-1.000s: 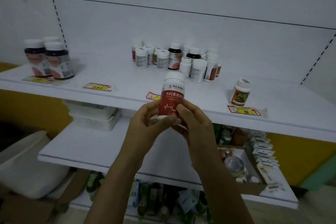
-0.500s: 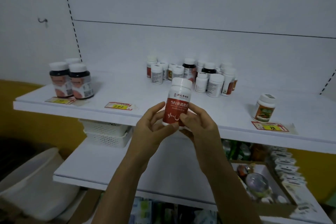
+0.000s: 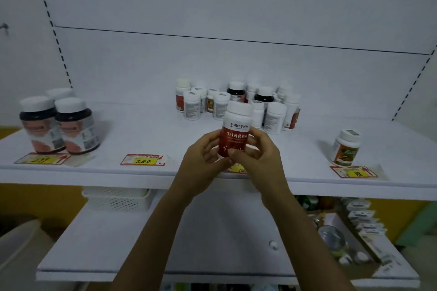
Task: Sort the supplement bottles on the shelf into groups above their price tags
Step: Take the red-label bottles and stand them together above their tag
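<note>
So both hands are on the same white-capped bottle with the red label (image 3: 234, 136), held upright just in front of the shelf (image 3: 146, 134) edge, with the left hand (image 3: 201, 160) and right hand (image 3: 262, 156) each wrapping their fingers (image 3: 256, 134) round its lower half. It sits over a half-hidden price tag (image 3: 237, 169), with the mixed bunch of bottles (image 3: 236, 101) behind it by the back wall. On the left, 3 dark bottles (image 3: 59, 125) stand behind a tag (image 3: 43, 159). A 200 tag (image 3: 143, 160) lies beside that, and 1 small bottle (image 3: 346, 147) stands behind the far-right tag (image 3: 353, 171).
</note>
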Demonstrator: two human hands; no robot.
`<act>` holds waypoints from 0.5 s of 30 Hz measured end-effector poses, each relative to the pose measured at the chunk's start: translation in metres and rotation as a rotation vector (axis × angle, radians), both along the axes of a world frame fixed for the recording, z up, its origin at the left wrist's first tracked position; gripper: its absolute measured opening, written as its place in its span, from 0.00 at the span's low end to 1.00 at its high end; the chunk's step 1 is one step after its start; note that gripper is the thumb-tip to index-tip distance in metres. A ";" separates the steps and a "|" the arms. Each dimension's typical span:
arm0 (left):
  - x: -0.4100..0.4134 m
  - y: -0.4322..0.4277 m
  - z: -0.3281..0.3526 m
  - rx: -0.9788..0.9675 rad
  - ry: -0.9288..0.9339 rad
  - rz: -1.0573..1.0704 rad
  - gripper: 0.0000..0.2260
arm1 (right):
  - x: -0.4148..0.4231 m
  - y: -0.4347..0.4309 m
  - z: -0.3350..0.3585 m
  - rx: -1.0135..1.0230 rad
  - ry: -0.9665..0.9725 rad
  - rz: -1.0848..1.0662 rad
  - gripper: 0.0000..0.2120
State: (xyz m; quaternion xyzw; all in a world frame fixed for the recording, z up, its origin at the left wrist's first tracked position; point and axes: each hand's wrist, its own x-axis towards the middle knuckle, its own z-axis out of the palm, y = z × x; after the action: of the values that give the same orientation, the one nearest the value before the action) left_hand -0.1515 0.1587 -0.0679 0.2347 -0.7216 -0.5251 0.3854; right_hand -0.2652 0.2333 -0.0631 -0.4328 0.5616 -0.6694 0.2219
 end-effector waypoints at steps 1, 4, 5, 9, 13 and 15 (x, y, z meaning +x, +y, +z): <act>-0.002 -0.004 -0.001 -0.007 -0.007 -0.013 0.25 | -0.003 -0.003 -0.001 0.009 0.015 -0.012 0.24; -0.012 -0.015 -0.004 -0.066 -0.065 -0.005 0.25 | -0.012 -0.012 -0.005 0.052 0.111 -0.054 0.24; -0.015 -0.018 -0.005 -0.100 -0.106 0.009 0.26 | -0.016 -0.015 -0.007 0.073 0.134 -0.056 0.25; -0.024 -0.030 -0.008 -0.188 -0.224 0.020 0.26 | -0.032 -0.023 -0.017 0.140 0.177 -0.039 0.29; -0.025 -0.037 -0.014 -0.211 -0.261 0.021 0.26 | -0.037 -0.029 -0.025 0.155 0.232 -0.038 0.30; -0.024 -0.038 -0.015 -0.207 -0.259 0.017 0.26 | -0.037 -0.031 -0.028 0.154 0.237 -0.040 0.30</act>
State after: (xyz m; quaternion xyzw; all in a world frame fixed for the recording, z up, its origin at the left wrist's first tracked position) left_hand -0.1757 0.1206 -0.0829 0.2657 -0.8135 -0.4099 0.3156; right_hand -0.3021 0.2019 -0.0910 -0.4792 0.6421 -0.5727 0.1734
